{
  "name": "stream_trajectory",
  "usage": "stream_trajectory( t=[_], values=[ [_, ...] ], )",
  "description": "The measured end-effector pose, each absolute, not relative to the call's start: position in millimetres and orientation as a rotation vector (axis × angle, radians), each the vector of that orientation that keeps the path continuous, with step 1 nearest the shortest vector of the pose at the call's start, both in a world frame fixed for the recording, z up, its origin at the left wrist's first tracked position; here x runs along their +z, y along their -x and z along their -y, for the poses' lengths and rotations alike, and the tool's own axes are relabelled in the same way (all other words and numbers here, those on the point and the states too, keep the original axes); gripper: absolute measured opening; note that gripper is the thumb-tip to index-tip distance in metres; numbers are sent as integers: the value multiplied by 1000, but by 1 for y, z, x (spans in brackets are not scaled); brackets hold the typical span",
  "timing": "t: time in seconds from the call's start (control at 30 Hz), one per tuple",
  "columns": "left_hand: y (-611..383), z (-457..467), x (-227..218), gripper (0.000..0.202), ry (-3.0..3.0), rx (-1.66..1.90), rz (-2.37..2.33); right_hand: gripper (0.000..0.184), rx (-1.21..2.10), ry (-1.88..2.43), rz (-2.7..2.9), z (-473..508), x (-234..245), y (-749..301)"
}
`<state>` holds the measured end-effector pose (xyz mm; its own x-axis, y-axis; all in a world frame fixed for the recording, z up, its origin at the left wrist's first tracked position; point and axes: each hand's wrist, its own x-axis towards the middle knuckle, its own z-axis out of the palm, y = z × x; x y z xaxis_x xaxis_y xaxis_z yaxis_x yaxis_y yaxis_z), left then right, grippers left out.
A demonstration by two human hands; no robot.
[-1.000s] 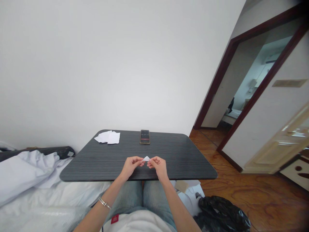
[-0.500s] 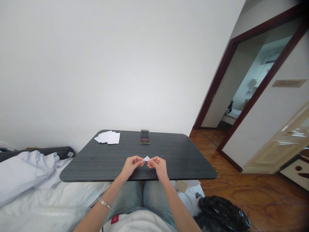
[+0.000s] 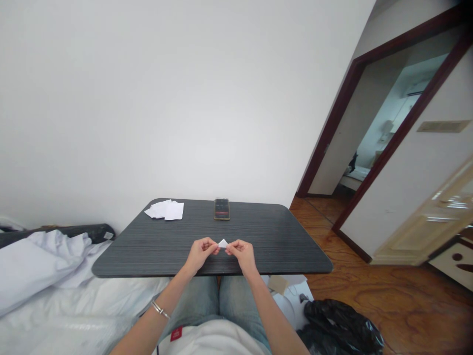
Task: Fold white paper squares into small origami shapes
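A small folded piece of white paper point(image 3: 222, 243) is pinched between both hands above the near part of a dark grey table point(image 3: 281, 241). My left hand point(image 3: 200, 253) grips its left end with fingers curled. My right hand point(image 3: 241, 252) grips its right end in the same way. A silver bracelet sits on my left wrist. A loose pile of white paper sheets point(image 3: 164, 210) lies at the table's far left. A phone point(image 3: 221, 208) stands upright at the far middle edge, its dark screen facing me.
White bedding point(image 3: 40, 266) lies crumpled to the left of the table. A black plastic bag point(image 3: 340, 328) sits on the wooden floor at the lower right. An open doorway point(image 3: 373, 148) with a dark frame stands to the right. A white wall is behind the table.
The hands and the folded paper have barely shifted; the paper's shape looks slightly more compact between the fingertips.
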<state>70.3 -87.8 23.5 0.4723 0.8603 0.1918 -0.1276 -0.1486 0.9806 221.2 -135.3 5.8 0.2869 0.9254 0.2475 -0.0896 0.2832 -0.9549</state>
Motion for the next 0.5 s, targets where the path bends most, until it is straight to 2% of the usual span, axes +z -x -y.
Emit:
stream_trajectory(
  t=[0.5],
  values=[
    [-70, 90, 26, 22, -1439, 967, -632, 20, 942, 970, 918, 136, 9, -221]
  ],
)
